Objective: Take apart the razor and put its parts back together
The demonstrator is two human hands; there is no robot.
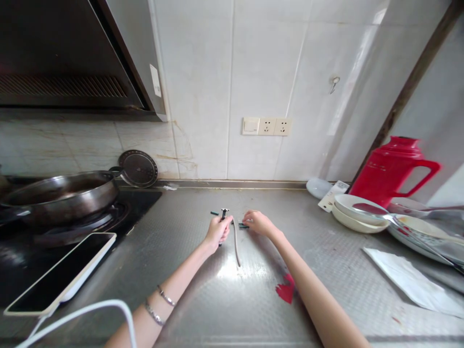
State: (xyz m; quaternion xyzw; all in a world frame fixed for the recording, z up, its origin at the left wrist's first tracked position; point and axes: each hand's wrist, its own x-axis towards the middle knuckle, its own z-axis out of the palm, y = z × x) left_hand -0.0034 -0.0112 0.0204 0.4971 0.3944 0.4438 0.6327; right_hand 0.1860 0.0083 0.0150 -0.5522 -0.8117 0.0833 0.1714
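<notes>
In my left hand [217, 230] is a black razor [224, 214], its fingers wrapped round the handle and its T-shaped head pointing up. My right hand [256, 221] is bent down to the counter, fingertips drawn together at small dark green pieces [243, 226]. How firmly they grip these is too small to make out. Between the hands a thin grey-beige cord-like strip [237, 246] lies lengthwise on the metal counter [203, 295]. Another short dark green piece [214, 213] lies just beyond my left hand.
On the left, a pan [68, 198] stands on the stove, with a phone [61, 275] and white cable [105, 304] nearer. A red thermos [387, 169], bowls [357, 217] and a white napkin [416, 285] are on the right. A red heart-shaped patch [285, 289] lies by my right forearm.
</notes>
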